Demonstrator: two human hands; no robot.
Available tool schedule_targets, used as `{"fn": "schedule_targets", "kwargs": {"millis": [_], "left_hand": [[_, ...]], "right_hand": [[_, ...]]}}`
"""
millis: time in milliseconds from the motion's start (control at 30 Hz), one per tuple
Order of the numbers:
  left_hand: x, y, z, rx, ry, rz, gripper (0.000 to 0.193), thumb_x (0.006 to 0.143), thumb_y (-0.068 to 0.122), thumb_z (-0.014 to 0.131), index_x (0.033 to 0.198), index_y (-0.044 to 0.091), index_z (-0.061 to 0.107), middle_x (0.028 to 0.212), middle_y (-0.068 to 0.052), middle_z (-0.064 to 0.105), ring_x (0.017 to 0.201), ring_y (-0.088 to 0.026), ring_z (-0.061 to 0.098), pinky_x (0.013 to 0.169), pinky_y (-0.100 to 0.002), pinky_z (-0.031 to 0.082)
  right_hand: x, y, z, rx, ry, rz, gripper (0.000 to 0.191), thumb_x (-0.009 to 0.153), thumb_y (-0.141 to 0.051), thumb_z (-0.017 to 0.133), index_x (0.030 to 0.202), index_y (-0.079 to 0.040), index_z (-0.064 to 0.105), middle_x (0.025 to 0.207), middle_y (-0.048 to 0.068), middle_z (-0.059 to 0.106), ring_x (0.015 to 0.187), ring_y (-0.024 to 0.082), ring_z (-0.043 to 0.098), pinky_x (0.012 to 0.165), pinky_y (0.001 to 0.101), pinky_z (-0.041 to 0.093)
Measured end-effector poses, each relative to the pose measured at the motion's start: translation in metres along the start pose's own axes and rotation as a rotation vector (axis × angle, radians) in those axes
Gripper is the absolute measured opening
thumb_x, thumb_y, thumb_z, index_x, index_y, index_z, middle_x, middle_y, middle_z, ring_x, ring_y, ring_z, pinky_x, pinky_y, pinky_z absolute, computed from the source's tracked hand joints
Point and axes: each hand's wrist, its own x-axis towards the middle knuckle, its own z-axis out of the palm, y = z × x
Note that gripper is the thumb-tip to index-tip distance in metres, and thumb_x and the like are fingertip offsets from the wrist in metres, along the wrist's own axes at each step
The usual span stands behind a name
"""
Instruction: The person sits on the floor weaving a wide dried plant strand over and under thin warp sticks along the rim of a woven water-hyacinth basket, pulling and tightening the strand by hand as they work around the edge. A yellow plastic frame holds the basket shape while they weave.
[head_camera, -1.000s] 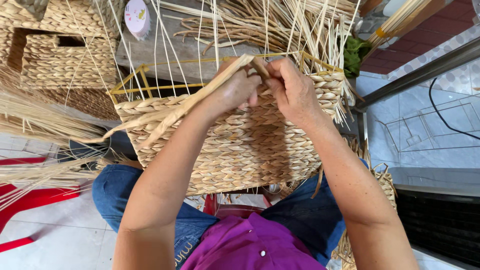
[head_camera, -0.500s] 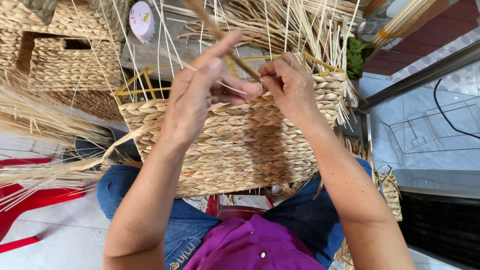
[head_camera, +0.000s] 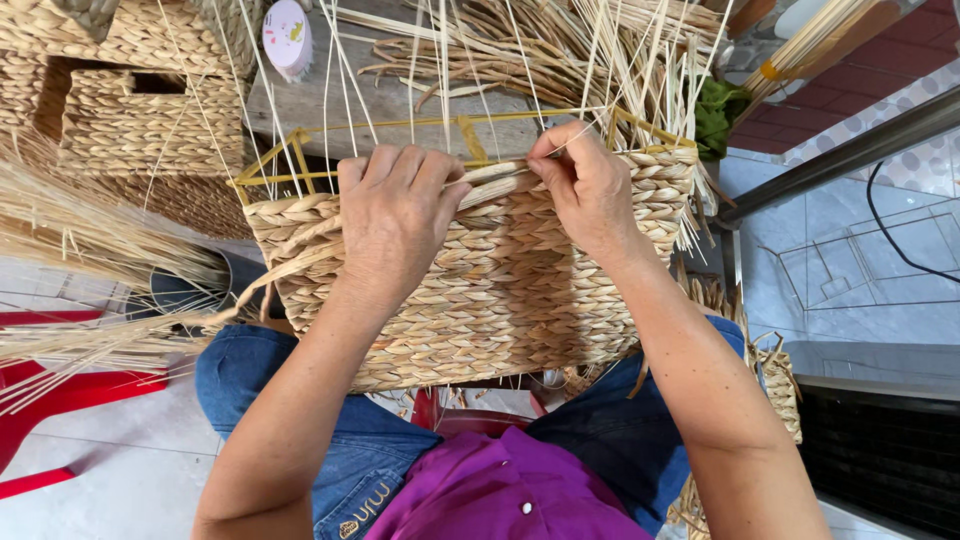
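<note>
Half-woven basket (head_camera: 480, 290) sits on the person's lap, its woven wall facing the camera, top edge unfinished. Yellow wire frame (head_camera: 440, 125) shows above the weave; thin pale upright stakes (head_camera: 620, 70) fan out past the rim.

Left hand (head_camera: 395, 215): palm down, flat on the basket wall just under the top edge, fingers together and curled over the rim. It is pressing on a thick braided strand (head_camera: 290, 265) that runs out from under the hand toward the lower left. Whether the fingers are gripping anything on the far side, can't tell.

Right hand (head_camera: 590, 185): at the top edge, right of centre, thumb and forefinger pinched on the end of the twisted strand where it meets the rim. The other fingers are folded in. Hands are near each other, not touching.

Around it: finished woven boxes (head_camera: 130, 110) stacked at upper left, a loose bundle of dry fibre (head_camera: 90, 240) at left, more raw fibre lying on the grey worktop (head_camera: 380, 95) behind the basket, with a small round pink object (head_camera: 288, 38) on it. Red plastic stool (head_camera: 50, 400) at lower left. Blue jeans (head_camera: 370, 440) and purple shirt (head_camera: 500, 495) at bottom.
</note>
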Motion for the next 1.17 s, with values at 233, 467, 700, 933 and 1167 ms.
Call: {"fn": "schedule_targets", "kwargs": {"millis": [233, 467, 700, 933, 1167], "left_hand": [[0.000, -0.002, -0.009, 0.054, -0.173, -0.053, 0.017, 0.086, 0.024, 0.083, 0.090, 0.016, 0.069, 0.087, 0.003, 0.066, 0.091, -0.021, 0.058, 0.075, -0.041, 0.039], [0.008, 0.020, 0.003, -0.074, -0.145, 0.154, 0.046, 0.073, 0.028, 0.079, 0.107, 0.001, 0.061, 0.096, -0.014, 0.059, 0.092, -0.028, 0.056, 0.083, -0.040, 0.050], [0.022, 0.025, 0.013, 0.077, -0.320, 0.133, 0.024, 0.086, 0.003, 0.066, 0.108, 0.000, 0.056, 0.089, -0.013, 0.064, 0.082, -0.026, 0.068, 0.062, -0.037, 0.057], [0.047, 0.008, -0.017, -0.018, -0.278, 0.130, 0.011, 0.089, 0.014, 0.074, 0.099, 0.011, 0.073, 0.087, -0.006, 0.069, 0.082, -0.026, 0.069, 0.065, -0.041, 0.055], [0.028, 0.035, -0.040, -0.064, 0.055, 0.204, 0.031, 0.092, 0.041, 0.086, 0.090, 0.012, 0.075, 0.089, 0.000, 0.063, 0.094, -0.024, 0.057, 0.078, -0.040, 0.042]], "right_hand": [[-0.006, -0.001, -0.004, -0.130, -0.019, -0.089, 0.018, 0.103, 0.002, 0.071, 0.110, -0.005, 0.056, 0.093, 0.007, 0.072, 0.080, 0.022, 0.075, 0.067, 0.0316, 0.057], [0.002, -0.001, -0.005, -0.010, -0.077, -0.003, 0.023, 0.101, 0.001, 0.071, 0.117, -0.005, 0.055, 0.098, 0.009, 0.076, 0.086, 0.018, 0.077, 0.071, 0.0300, 0.060], [-0.001, -0.004, -0.030, 0.119, 0.043, 0.282, 0.002, 0.107, -0.005, 0.072, 0.107, -0.006, 0.073, 0.089, 0.008, 0.079, 0.067, 0.015, 0.069, 0.058, 0.0271, 0.054], [0.002, -0.015, -0.008, -0.006, -0.171, -0.154, 0.025, 0.094, -0.006, 0.079, 0.116, -0.001, 0.070, 0.103, 0.012, 0.069, 0.089, 0.023, 0.074, 0.076, 0.0318, 0.061], [0.002, 0.007, 0.006, -0.115, -0.120, -0.076, 0.017, 0.103, -0.005, 0.073, 0.116, -0.005, 0.062, 0.102, 0.012, 0.070, 0.090, 0.030, 0.073, 0.076, 0.0372, 0.058]]}}
